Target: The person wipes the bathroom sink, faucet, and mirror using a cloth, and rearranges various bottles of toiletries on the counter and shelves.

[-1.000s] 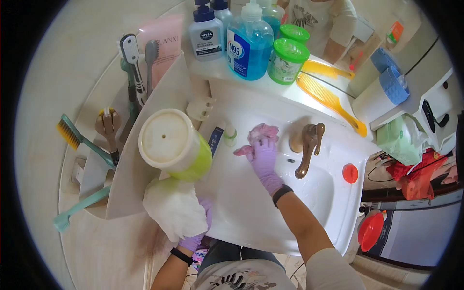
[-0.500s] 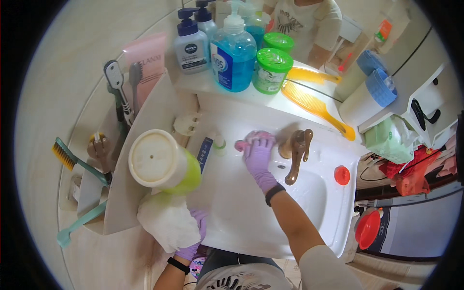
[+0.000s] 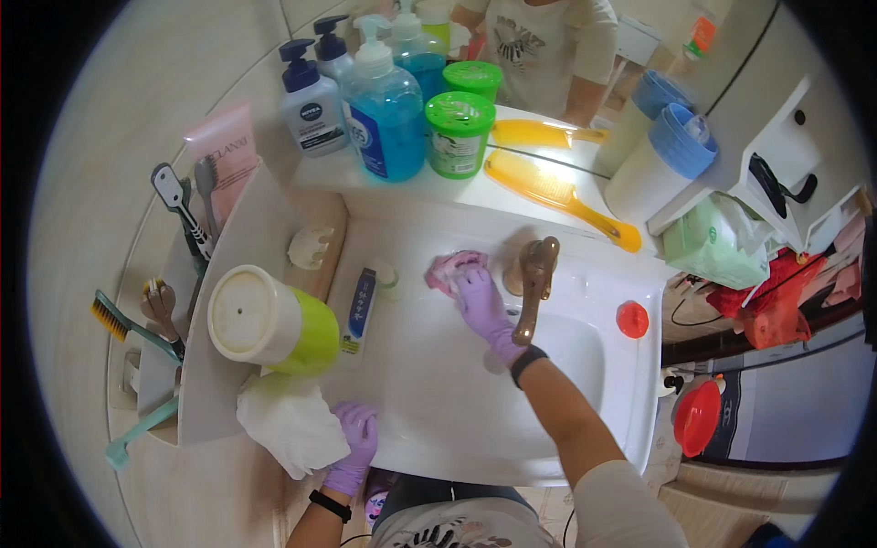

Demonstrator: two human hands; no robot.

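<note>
My right hand, in a purple glove, presses a wet pink cloth onto the back ledge of the white washbasin, left of the bronze tap. Its fingers are bent over the cloth. At the basin's front left edge rests my left hand, also gloved, fingers loosely bent and nothing visible in them. Beside it lies a crumpled white cloth or paper, below a lime-green and cream canister. A blue and white toothpaste tube lies on the basin's left side, near a small clear cup.
A divided holder with brushes stands left. On the back shelf are a blue soap bottle, a grey pump bottle, a green-lidded tub and a yellow comb. A red lid sits on the basin's right side.
The whole view has shifted. The pink cloth now shows more to the left of my right fingers. My left hand has come out from behind the white cloth, so more of it shows.
</note>
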